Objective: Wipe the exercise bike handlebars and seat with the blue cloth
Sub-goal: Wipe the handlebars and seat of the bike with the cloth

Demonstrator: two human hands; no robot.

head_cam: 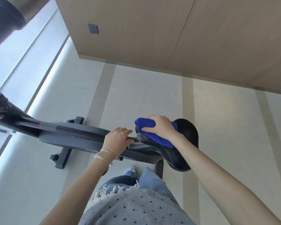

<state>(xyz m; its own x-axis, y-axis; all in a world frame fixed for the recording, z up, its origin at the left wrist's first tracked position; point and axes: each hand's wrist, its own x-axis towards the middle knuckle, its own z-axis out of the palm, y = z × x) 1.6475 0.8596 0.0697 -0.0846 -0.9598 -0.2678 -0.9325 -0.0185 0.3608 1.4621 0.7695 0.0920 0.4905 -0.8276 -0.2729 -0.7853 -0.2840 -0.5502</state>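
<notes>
Your right hand (pixel 161 127) presses down on the blue cloth (pixel 150 132), fingers curled over its bunched top edge, right of centre in the frame. That cloth lies under your palm on the narrow end of the black seat (pixel 183 143). Your left hand (pixel 118 138) rests open, fingers spread, on the bike frame (pixel 75 133) just left of the seat.

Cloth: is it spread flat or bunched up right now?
Bunched. The cloth sits in a thick wad under the right hand, pressed on the seat.
</notes>
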